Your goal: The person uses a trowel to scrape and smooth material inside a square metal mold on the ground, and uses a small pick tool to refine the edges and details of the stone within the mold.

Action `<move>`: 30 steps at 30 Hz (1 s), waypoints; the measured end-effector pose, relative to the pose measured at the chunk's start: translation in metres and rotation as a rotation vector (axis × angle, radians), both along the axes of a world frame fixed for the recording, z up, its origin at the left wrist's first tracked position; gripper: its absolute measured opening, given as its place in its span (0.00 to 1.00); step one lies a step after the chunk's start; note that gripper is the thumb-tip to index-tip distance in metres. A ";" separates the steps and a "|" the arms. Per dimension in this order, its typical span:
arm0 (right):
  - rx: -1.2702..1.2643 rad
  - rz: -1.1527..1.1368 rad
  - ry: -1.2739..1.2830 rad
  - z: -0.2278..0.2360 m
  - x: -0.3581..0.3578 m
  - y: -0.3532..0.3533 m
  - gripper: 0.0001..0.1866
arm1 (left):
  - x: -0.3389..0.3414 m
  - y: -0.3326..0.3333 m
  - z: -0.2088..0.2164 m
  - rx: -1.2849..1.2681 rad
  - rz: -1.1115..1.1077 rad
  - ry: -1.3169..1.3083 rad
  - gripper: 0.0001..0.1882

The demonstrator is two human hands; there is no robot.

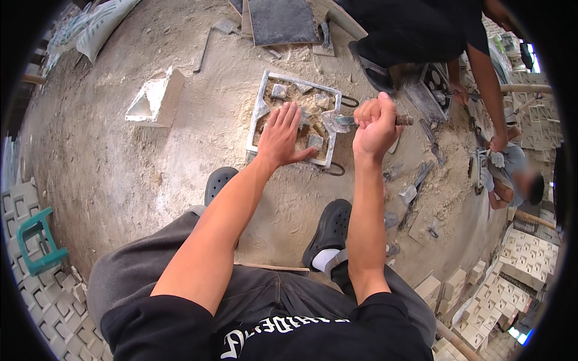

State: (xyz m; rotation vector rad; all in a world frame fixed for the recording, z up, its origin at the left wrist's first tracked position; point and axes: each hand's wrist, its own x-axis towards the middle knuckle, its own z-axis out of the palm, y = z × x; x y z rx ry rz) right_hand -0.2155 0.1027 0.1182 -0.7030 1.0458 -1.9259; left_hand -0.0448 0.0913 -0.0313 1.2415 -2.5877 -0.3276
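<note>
On the ground in front of me lies a square metal mould frame (306,84) with loop handles on its right side. Loose sandy material and several grey metal blocks (314,142) fill its inside. My left hand (282,138) rests over the middle of the mould, palm down and fingers stretched out. What lies beneath the palm is hidden. At the mould's right edge, my right hand (374,127) is wrapped round the handle of a trowel (335,123). The trowel's dusty blade points left and reaches over the frame's rim.
A white angular block (164,99) sits to the left. A dark slab (283,23) lies beyond the mould. Scattered tools (416,186) and sand are to the right, near a crouching co-worker (415,30). A green stool (39,240) and patterned blocks (524,256) stand farther out.
</note>
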 end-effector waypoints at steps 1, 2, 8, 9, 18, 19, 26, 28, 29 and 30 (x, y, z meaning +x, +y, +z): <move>0.032 -0.073 0.070 -0.005 0.002 -0.001 0.26 | -0.001 -0.001 0.001 -0.003 -0.002 0.013 0.60; 0.063 -0.146 0.140 -0.022 0.006 -0.003 0.26 | -0.002 -0.001 0.001 -0.006 -0.002 0.026 0.60; 0.208 -0.206 0.370 -0.071 0.025 -0.007 0.23 | 0.000 -0.004 -0.002 -0.010 -0.001 0.022 0.60; 0.182 -0.189 0.317 -0.056 0.025 -0.005 0.23 | 0.004 -0.001 -0.002 -0.007 -0.001 0.018 0.60; 0.230 -0.361 0.544 -0.104 0.015 -0.019 0.22 | -0.010 0.000 -0.001 -0.008 -0.014 0.044 0.60; 0.259 -0.314 0.472 -0.099 0.019 -0.023 0.22 | -0.004 -0.002 -0.002 -0.002 -0.003 0.026 0.60; 0.099 -0.285 0.177 -0.012 0.007 -0.033 0.24 | 0.002 -0.004 -0.002 -0.030 0.002 0.034 0.60; 0.166 -0.412 0.225 -0.023 0.013 -0.035 0.23 | 0.000 -0.001 -0.003 -0.021 0.004 0.025 0.60; 0.196 -0.476 0.249 -0.032 0.017 -0.038 0.23 | -0.001 -0.001 -0.003 -0.020 0.006 0.022 0.60; 0.309 -0.456 0.258 -0.056 0.014 -0.040 0.20 | -0.006 -0.001 0.000 -0.016 -0.001 0.031 0.60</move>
